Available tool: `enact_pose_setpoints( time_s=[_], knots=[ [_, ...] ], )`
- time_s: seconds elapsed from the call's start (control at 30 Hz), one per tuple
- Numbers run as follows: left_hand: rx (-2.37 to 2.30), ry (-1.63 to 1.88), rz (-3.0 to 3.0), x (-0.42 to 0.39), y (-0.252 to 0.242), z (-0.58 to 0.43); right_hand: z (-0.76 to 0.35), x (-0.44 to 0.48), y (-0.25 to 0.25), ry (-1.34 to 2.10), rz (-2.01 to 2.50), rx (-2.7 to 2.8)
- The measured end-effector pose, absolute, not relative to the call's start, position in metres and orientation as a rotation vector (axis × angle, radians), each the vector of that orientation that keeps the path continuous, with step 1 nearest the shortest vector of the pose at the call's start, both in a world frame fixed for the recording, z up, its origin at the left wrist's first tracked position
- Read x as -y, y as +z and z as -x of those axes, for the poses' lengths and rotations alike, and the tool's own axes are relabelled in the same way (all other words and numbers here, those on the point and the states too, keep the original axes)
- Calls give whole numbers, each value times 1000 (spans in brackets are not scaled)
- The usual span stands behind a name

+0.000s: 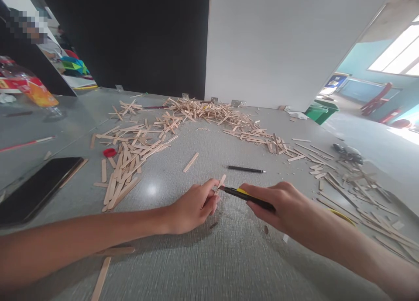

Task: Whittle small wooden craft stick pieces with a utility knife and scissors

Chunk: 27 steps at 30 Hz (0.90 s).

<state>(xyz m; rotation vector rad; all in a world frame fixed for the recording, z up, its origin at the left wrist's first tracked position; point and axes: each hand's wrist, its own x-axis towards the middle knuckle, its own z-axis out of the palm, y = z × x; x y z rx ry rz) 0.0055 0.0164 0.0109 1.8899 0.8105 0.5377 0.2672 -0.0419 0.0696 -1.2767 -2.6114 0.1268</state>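
Note:
My left hand (195, 207) is closed, pinching a short wooden craft stick (222, 180) that points up and away from me. My right hand (278, 201) grips a black and yellow utility knife (240, 193), whose tip end meets the stick beside my left fingers. The blade itself is too small to make out. Beyond both hands a black pen (247, 169) lies on the table, and a loose craft stick (190, 162) rests to its left. A dark scrap (213, 225) sits below my left fingers.
Heaps of craft sticks (209, 111) stretch in an arc across the grey table (183, 270). At left are a black phone (39, 183), a red ring (109, 152) and a plastic bottle (29, 89). Thin strips and offcuts (353, 192) litter the right. Upright panels (278, 47) close off the back.

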Motion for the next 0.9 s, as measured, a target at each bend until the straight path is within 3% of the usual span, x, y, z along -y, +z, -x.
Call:
enact_pose_setpoints(
  time_s=[0.17,0.27,0.37,0.57,0.9],
  knots=[
    [-845,581,-1906,-16,12,-5,-262,49,52,-423,1201,2718],
    [-873,619,-1884,-14,13,-6,-256,55,40,-428,1212,2691],
    [-878,638,-1848,-13,11,-6,-250,52,44,-128,1287,2599],
    [-831,630,-1790,-13,10,-4,-253,32,77,905,1447,2213],
    [-775,675,-1744,-13,12,-2,-268,7,73,1574,1436,1867]
  ],
)
